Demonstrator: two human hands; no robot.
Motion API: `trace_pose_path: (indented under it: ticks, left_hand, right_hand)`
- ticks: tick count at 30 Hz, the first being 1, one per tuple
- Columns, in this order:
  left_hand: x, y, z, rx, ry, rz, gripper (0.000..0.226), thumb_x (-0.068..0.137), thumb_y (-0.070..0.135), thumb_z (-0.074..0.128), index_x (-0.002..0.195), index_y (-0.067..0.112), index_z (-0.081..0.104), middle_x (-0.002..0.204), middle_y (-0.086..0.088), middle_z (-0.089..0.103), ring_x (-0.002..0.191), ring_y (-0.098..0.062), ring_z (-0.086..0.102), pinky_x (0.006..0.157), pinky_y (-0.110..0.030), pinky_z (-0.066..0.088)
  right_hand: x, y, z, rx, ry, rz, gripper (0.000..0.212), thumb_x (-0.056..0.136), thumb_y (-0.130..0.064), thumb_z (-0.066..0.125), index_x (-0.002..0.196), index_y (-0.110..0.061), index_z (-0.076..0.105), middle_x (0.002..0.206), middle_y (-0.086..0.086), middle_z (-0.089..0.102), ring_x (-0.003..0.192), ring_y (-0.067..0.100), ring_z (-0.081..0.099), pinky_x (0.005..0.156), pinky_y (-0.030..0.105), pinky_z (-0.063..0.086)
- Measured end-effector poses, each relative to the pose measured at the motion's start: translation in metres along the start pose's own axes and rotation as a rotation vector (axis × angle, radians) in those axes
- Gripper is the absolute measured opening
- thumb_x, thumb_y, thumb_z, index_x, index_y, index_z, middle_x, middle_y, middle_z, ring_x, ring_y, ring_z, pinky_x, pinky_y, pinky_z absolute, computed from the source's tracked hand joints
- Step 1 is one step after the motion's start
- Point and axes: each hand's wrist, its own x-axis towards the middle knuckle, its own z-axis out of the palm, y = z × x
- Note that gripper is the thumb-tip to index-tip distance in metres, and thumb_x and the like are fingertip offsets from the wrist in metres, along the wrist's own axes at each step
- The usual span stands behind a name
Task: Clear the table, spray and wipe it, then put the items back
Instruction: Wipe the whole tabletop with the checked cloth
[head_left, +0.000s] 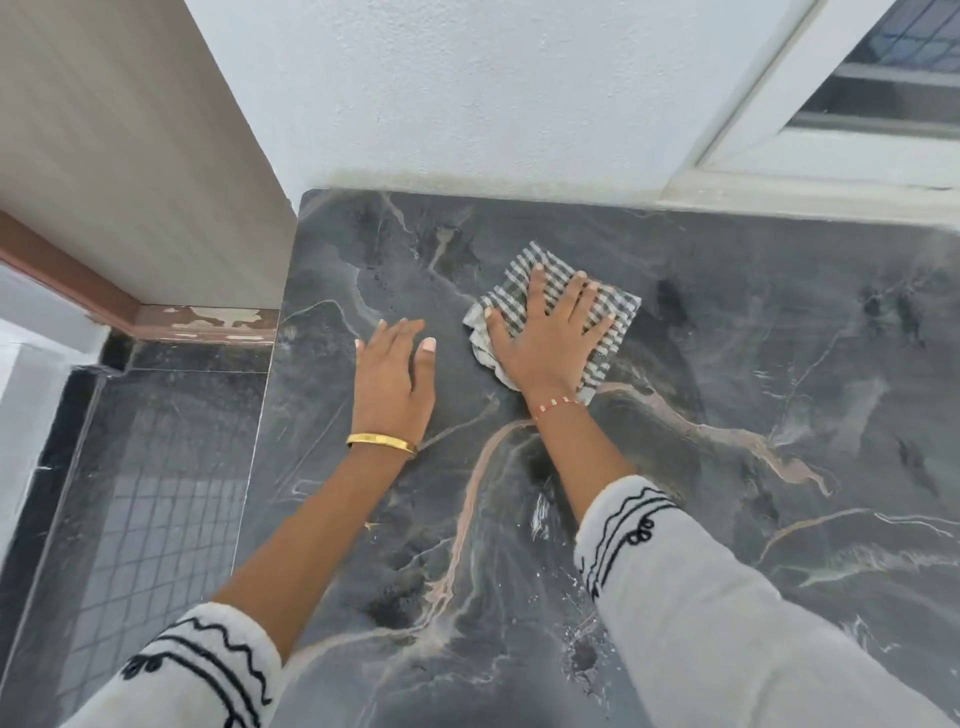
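my right hand (548, 338) lies flat, fingers spread, pressing the checked cloth (558, 291) on the table (779, 364) nr the wall. left hand (392, 376) flat, holding nothing. cloth looks soft, light, prob damp; best pinched at a free corner.

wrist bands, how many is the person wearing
2: a gold bangle on the left wrist, a red-and-white thread band on the right wrist. The sleeves may hide others further up.

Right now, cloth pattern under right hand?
Green-and-white checked cloth, clearest in head view.
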Motion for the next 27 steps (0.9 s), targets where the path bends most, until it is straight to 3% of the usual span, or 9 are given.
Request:
trace_pose_path:
  ticks: [4,10,14,18,21,27]
  left_hand:
    - [0.001,-0.016,-0.017,0.019,0.061,-0.02,0.053,0.091,0.037,0.025,0.127,0.008,0.052,0.135,-0.011,0.052,0.133,-0.028,0.038,0.117,-0.047,0.013]
    - [-0.002,0.002,0.003,0.033,-0.009,0.022,0.056,0.09,0.037,0.023,0.129,0.005,0.05,0.137,-0.016,0.05,0.136,-0.031,0.034,0.117,-0.05,0.012]
    - [-0.011,0.025,0.028,0.015,-0.092,0.057,0.059,0.089,0.04,0.021,0.132,0.009,0.047,0.142,-0.011,0.046,0.141,-0.027,0.026,0.118,-0.044,0.005]
    - [-0.011,0.03,0.037,0.073,-0.136,0.096,0.063,0.088,0.045,0.017,0.132,0.01,0.046,0.142,-0.01,0.045,0.141,-0.027,0.026,0.118,-0.045,0.005]
    - [-0.006,0.025,0.035,0.091,-0.132,0.122,0.073,0.085,0.052,0.009,0.132,0.011,0.046,0.142,-0.009,0.045,0.141,-0.027,0.026,0.117,-0.045,0.005]
    - [0.01,0.013,0.025,0.112,-0.134,0.084,0.061,0.088,0.042,0.019,0.134,0.011,0.044,0.144,-0.01,0.042,0.142,-0.026,0.022,0.118,-0.044,0.004]
  right_hand:
    - [-0.039,-0.032,0.011,0.017,-0.02,-0.264,0.076,0.086,-0.067,0.027,0.15,-0.028,0.012,0.157,0.02,0.006,0.146,0.037,-0.001,0.113,0.062,-0.002]
    - [-0.107,0.005,0.013,0.029,-0.074,-0.42,0.077,0.082,-0.069,0.023,0.149,-0.032,0.015,0.158,0.014,0.009,0.147,0.031,0.004,0.116,0.056,-0.001]
    - [-0.139,0.043,0.014,0.01,0.002,-0.263,0.076,0.084,-0.069,0.025,0.148,-0.029,0.021,0.158,0.011,0.016,0.146,0.029,0.011,0.115,0.052,0.0]
    - [-0.146,0.05,0.008,0.068,-0.032,0.005,0.083,0.079,-0.072,0.012,0.15,-0.029,0.009,0.159,0.008,0.005,0.147,0.027,-0.002,0.117,0.051,-0.005]
    - [-0.138,0.042,0.008,0.056,-0.026,0.07,0.083,0.079,-0.072,0.01,0.15,-0.028,0.008,0.159,0.011,0.006,0.147,0.03,-0.001,0.115,0.054,-0.002]
    - [-0.097,0.02,0.011,0.012,0.024,0.191,0.086,0.081,-0.069,0.009,0.151,-0.02,0.015,0.155,0.024,0.014,0.144,0.042,0.009,0.11,0.065,0.008]
